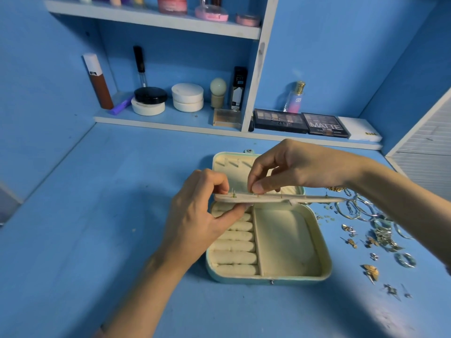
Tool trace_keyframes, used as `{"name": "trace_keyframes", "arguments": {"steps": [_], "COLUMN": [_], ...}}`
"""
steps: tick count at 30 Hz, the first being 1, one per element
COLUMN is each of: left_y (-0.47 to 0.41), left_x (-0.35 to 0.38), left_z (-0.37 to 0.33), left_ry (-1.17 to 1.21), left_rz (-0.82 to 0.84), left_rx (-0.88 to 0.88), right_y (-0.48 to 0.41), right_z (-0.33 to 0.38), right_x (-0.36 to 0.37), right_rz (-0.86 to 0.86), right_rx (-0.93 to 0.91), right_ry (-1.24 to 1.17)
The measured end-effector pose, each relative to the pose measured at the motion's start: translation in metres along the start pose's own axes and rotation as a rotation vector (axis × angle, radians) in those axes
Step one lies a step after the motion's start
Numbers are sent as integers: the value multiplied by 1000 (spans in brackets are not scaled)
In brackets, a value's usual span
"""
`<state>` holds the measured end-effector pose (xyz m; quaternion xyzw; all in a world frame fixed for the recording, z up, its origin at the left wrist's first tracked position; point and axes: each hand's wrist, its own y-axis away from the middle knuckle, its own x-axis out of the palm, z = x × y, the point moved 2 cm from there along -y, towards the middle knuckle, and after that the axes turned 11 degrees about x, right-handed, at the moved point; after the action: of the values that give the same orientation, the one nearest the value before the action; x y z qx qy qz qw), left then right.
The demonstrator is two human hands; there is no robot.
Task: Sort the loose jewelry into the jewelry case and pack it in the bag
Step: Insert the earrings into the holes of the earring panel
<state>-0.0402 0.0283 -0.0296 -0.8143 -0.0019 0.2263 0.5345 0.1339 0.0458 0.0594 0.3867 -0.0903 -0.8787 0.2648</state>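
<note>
Blue painted tabletop [97, 191] standing between blue walls, cosmetics shelves [151, 23] behind. Mint cream-lined jewelry case [324, 254] lying open mid-table. Left hand [202, 215] pinching left end of cream flat earring panel [268, 198], which is hovering level above case, long axis running left-right. Right hand [292, 167] pinching its top. Loose silver-gold jewelry [380, 235] lying right of case.

A solid blue tabletop [97, 215] carries a jewelry case [285, 240] with a pale mint-green shell and plain cream lining. The earring panel [263, 198] above it is the same cream. At the tabletop's right edge, loose jewelry [380, 230] glints silver and gold; one earring [371, 272] near the front right corner appears gold with dark stripes. On the blue, white-edged shelf [158, 125] behind: black palettes [280, 120], a pink-to-violet bottle [294, 98] capped in gold, and a brown tube [97, 81] with a white cap.
</note>
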Motion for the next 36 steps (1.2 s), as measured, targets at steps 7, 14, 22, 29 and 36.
{"name": "trace_keyframes", "arguments": {"steps": [7, 14, 22, 29, 36], "left_y": [-1, 0, -1, 0, -1], "left_x": [0, -1, -2, -1, -2], "left_z": [-1, 0, -3, -3, -3], "left_ry": [-15, -12, -2, 4, 8], "left_rz": [2, 7, 8, 26, 30], "left_rx": [19, 13, -15, -29, -28], "right_y": [0, -2, -6, -11, -15], "right_z": [-1, 6, 18, 29, 29], "right_x": [1, -5, -5, -7, -9], "right_rz": [20, 89, 142, 216, 228], "right_rx": [-4, 12, 13, 39, 63], "right_ry": [-12, 15, 153, 286, 305]}}
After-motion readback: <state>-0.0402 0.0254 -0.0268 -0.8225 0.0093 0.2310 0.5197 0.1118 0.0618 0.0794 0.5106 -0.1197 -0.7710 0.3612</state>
